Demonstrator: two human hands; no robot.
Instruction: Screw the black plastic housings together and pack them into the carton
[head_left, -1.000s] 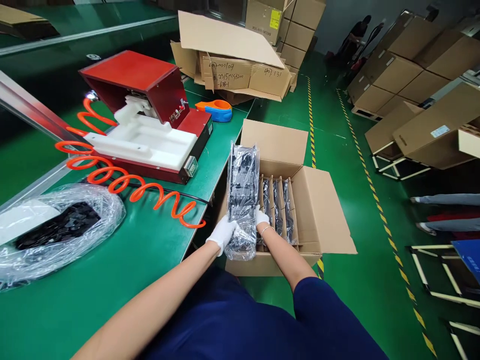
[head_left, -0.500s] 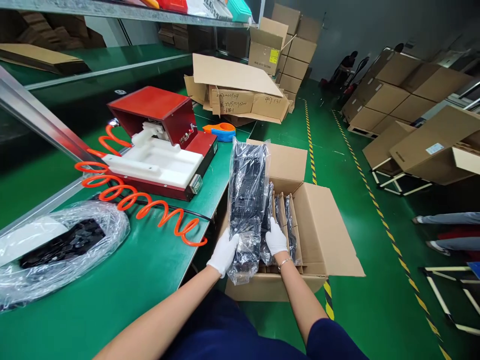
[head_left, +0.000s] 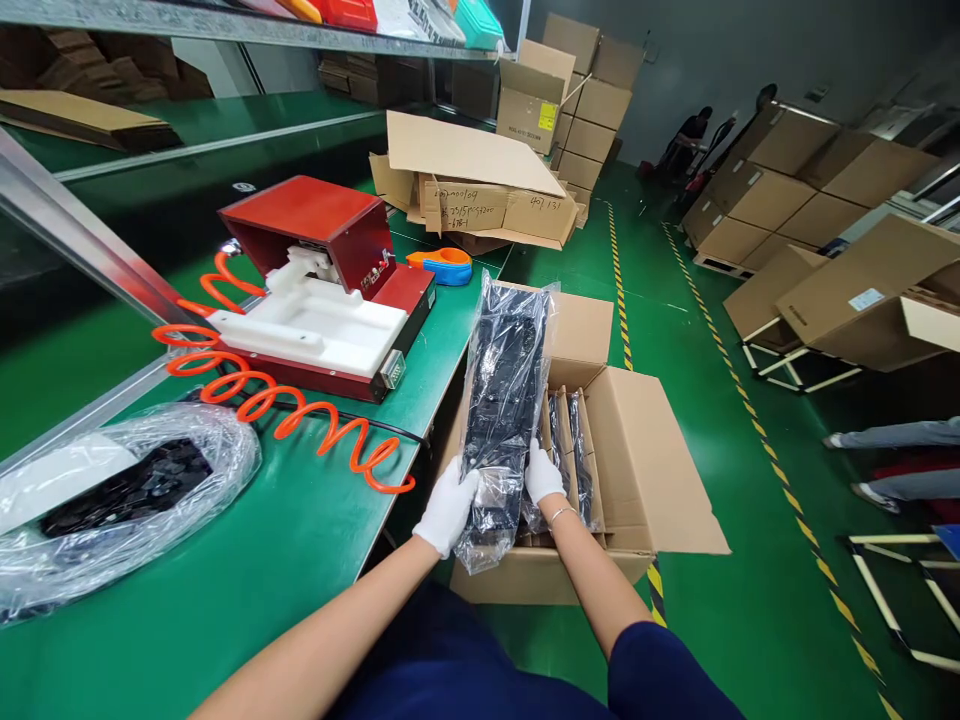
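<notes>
Both arms reach forward and down, bare forearms, dark blue short sleeves at the upper arms. White gloves on both hands. Left hand [head_left: 448, 505]: fingers curled, closed in a grip, knuckles up, wrist roughly straight. Right hand [head_left: 543, 474]: slightly further forward, fingers wrapped and closed too, thin bracelet at the wrist. Hands sit near each other, palms facing inward. Left forearm runs diagonally from lower left; right elbow bent, forearm angling up-left.
</notes>
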